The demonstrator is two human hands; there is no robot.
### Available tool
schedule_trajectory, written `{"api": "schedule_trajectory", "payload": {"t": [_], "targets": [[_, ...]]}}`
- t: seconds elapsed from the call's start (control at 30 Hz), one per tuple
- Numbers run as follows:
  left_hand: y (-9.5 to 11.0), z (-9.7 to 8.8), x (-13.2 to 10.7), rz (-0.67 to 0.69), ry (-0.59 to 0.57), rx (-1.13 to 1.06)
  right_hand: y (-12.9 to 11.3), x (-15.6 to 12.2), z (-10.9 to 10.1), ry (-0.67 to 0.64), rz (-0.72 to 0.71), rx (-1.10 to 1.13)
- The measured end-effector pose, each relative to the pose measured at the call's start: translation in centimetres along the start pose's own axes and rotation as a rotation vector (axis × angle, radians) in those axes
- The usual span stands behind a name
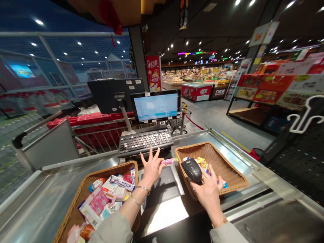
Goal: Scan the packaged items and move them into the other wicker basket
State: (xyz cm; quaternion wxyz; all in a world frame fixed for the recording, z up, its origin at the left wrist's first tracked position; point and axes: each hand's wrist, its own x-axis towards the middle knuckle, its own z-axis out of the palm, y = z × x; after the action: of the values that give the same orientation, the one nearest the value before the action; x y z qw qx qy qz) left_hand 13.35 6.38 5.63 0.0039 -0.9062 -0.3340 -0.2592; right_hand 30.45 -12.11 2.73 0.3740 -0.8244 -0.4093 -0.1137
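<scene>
My left hand (152,167) pinches a slim pink candy packet (169,161) between thumb and a finger. Its other fingers spread at the front edge of the black keyboard (145,140). My right hand (209,189) grips a black handheld barcode scanner (192,169) above the right wicker basket (227,165), whose small colourful packets (202,163) are partly hidden by the hand and scanner. Under my left forearm, the left wicker basket (76,192) holds several snack packs, among them a blue-and-white wrapped bar (123,183) and a pink box (98,201).
Behind the keyboard stands a lit monitor (156,107), with a second dark screen (106,96) seen from its back. The metal counter (58,189) runs under both baskets. A shopping cart (186,118) is beyond it, and a white hanger (305,116) hangs at right.
</scene>
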Motion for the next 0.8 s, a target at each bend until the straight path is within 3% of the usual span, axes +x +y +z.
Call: {"api": "schedule_trajectory", "payload": {"t": [0.47,0.8], "targets": [[2.2,1.9,2.0,0.168,-0.037,-0.016,3.6,0.1,-0.7,0.133,0.207,-0.02],[3.1,3.4,3.2,0.296,-0.084,-0.041,5.5,-0.1,-1.5,0.156,0.286,-0.053]]}}
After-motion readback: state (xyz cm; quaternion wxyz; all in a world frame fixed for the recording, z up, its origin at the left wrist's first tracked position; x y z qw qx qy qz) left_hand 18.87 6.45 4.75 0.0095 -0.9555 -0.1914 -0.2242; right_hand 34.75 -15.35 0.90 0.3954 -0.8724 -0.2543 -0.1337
